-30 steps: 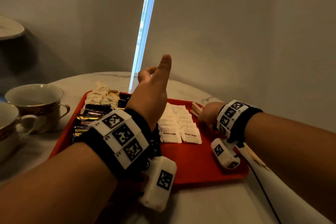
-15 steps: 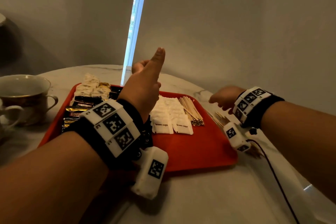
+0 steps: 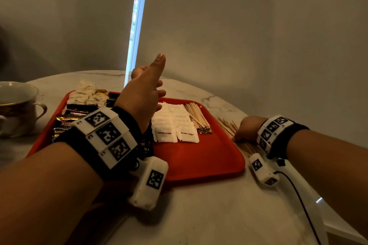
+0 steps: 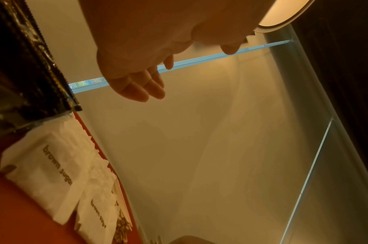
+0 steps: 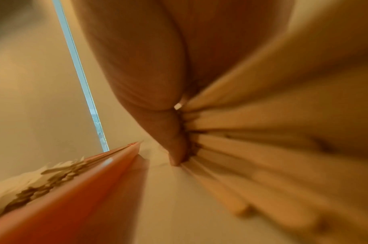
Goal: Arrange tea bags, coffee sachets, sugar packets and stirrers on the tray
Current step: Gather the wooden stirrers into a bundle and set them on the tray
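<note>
A red tray point(image 3: 199, 161) lies on the marble table. It carries tea bags point(image 3: 87, 93) at the back left, dark coffee sachets point(image 3: 67, 119) on the left, white brown-sugar packets point(image 3: 173, 123) in the middle and a row of wooden stirrers point(image 3: 197, 117) to their right. My left hand point(image 3: 143, 93) hovers above the tray with its thumb up and its fingers relaxed point(image 4: 141, 82), holding nothing. My right hand point(image 3: 249, 128) rests on the table just right of the tray and grips a bundle of loose stirrers point(image 5: 252, 148). More loose stirrers point(image 3: 227, 125) lie beside it.
A patterned cup point(image 3: 16, 105) stands on the table left of the tray. A black cable point(image 3: 298, 201) and a white strip run under my right forearm. The grey wall is close behind, and the table's rounded edge lies beyond the tray.
My right hand has left the tray's right side and moved right and down onto the loose stirrers on the table. My left hand stays raised over the tray.
</note>
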`<state>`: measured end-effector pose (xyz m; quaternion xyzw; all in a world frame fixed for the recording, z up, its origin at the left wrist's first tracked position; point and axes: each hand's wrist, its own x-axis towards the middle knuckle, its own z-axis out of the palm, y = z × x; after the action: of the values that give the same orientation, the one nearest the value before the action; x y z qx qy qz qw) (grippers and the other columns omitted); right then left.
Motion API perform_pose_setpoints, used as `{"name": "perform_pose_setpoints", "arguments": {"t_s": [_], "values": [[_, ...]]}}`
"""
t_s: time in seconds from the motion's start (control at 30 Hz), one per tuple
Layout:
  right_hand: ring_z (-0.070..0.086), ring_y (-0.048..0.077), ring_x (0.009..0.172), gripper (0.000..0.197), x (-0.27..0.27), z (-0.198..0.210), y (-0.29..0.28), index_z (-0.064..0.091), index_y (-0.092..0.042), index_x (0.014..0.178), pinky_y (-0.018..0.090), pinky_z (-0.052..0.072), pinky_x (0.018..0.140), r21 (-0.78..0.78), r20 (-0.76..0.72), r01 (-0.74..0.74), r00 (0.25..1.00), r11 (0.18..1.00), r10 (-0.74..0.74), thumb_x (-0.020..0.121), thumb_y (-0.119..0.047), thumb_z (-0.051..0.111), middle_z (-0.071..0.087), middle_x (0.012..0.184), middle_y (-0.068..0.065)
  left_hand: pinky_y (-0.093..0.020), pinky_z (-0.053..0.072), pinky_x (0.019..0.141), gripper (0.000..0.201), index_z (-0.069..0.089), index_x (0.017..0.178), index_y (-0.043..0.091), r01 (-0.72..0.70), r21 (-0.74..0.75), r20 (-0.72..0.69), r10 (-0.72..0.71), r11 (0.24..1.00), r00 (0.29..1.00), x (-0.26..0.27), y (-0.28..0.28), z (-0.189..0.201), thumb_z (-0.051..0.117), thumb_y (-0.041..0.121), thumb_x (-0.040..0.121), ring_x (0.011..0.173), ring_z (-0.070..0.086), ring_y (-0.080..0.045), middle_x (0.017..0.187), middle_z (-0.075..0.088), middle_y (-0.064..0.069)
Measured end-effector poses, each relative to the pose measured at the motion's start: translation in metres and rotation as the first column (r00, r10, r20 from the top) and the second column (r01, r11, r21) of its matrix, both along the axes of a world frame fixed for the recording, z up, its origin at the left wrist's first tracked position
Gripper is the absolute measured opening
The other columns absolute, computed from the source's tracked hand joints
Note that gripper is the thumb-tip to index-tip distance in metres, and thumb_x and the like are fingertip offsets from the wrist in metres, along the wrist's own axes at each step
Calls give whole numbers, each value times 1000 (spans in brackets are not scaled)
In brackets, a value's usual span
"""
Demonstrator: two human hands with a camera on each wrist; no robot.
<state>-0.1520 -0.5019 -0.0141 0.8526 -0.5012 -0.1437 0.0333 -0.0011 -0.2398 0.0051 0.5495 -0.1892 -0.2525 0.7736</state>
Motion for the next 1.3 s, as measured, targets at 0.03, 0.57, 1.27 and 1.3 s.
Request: {"name": "perform_pose_setpoints", "arguments": {"t_s": [0.03, 0.57, 1.27, 1.3], "values": [[58, 16, 69, 31, -1, -2, 1, 63, -15, 73, 23, 38, 54, -2, -7, -9, 1000, 1000, 9, 84, -42, 73, 64, 77, 1, -36, 48, 79, 49, 37, 124, 35, 0, -1, 1, 0, 1000, 1000, 0, 0, 0, 51, 67, 89, 106, 58, -17, 120, 56, 1], [53, 13, 75, 18, -12, -20, 0, 54, -18, 93, 25, 39, 59, -98, -89, -124, 989, 988, 115, 89, -33, 62, 54, 80, -3, -34, 47, 76, 64, 41, 139, 29, 63, -21, 21, -62, 998, 998, -10, 4, 3, 49, 67, 89, 106, 56, -17, 121, 55, 1], [59, 17, 84, 28, -20, -8, 0, 61, -17, 96, 27, 43, 69, 10, -28, -195, 980, 981, 196, 92, -45, 64, 64, 92, 0, -40, 49, 84, 68, 43, 142, 26, 29, -18, -12, -30, 999, 999, -2, 2, 2, 45, 70, 90, 108, 58, -22, 124, 56, -1], [57, 17, 81, 26, -18, -9, 2, 60, -17, 93, 27, 41, 65, 2, -53, -204, 978, 979, 204, 93, -43, 62, 62, 88, 0, -40, 48, 84, 68, 44, 142, 26, 28, -18, -12, -29, 999, 1000, -3, 3, 2, 45, 70, 90, 108, 59, -21, 124, 56, -1]]}}
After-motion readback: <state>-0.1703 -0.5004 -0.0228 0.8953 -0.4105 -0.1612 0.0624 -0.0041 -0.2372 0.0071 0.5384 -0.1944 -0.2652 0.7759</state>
